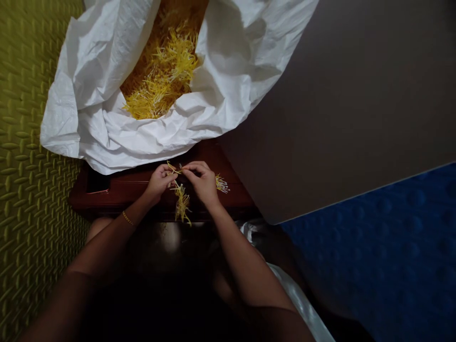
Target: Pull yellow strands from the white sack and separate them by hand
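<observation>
My left hand and my right hand meet over a dark red wooden table. Both hands are closed in a pinch on thin yellow strands, which hang down between them in a small bunch. A second small tuft of yellow strands sticks out to the right of my right hand. A thin bracelet circles my left wrist. Beyond the table lies a large white sack, open at the top and filled with a heap of the same yellow strands.
A yellow-green embossed foam mat covers the floor on the left. A blue embossed mat lies at the lower right, with a grey-brown floor above it. White plastic shows beside my right arm.
</observation>
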`<state>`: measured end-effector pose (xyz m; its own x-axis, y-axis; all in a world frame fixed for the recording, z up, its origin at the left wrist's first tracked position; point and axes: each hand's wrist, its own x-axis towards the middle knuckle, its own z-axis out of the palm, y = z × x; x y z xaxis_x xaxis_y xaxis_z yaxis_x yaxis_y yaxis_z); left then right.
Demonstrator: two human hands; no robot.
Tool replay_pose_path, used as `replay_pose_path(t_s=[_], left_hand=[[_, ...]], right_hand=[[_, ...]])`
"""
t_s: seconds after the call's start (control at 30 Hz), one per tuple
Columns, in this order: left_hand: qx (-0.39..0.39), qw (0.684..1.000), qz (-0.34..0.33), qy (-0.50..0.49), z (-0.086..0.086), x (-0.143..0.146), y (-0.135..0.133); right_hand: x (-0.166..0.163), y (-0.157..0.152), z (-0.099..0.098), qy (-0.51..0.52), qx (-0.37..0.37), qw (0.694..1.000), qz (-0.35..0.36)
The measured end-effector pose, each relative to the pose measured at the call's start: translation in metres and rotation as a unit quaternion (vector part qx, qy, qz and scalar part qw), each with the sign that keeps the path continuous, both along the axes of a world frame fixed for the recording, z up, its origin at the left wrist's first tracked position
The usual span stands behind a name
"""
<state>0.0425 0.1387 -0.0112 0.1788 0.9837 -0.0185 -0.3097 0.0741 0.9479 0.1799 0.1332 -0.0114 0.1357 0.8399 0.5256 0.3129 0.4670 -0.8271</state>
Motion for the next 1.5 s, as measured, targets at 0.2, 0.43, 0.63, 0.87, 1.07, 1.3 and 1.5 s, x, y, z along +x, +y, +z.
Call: replay_pose_path(t_s=[0.2,0.43,0.63,0.87,1.07,1.3,1.5], left_hand=[[-0.055,0.997,0.000,0.045,-0.001,0.002,-0.001],[-0.008,0.999,0.023,0.048,0.002,-0.001,0.002],[-0.013,0.996,-0.005,0.088,-0.006,-0.003,0.004],[-0.055,0.997,-0.028,0.045,-0.002,-0.003,0.002],[-0.029,0.999,0.000,0.040,-0.004,0.003,-0.003],[-0.019,0.999,-0.033,0.029,0.000,0.003,-0.006],[-0.026,0.997,-0.066,-0.004,0.002,0.002,-0.005]], right_hand=[[-0.002,-0.003,-0.001,-0.058,0.038,0.998,-0.009],[-0.001,-0.002,-0.003,-0.127,0.105,0.986,-0.037],[-0.005,-0.004,-0.004,-0.193,0.128,0.971,-0.055],[-0.005,-0.003,-0.007,-0.228,0.126,0.964,-0.053],[-0.008,-0.006,-0.002,-0.148,0.092,0.985,-0.008],[-0.012,-0.003,-0.005,0.063,-0.063,0.995,0.038],[-0.016,0.001,-0.012,0.258,-0.169,0.946,0.097]])
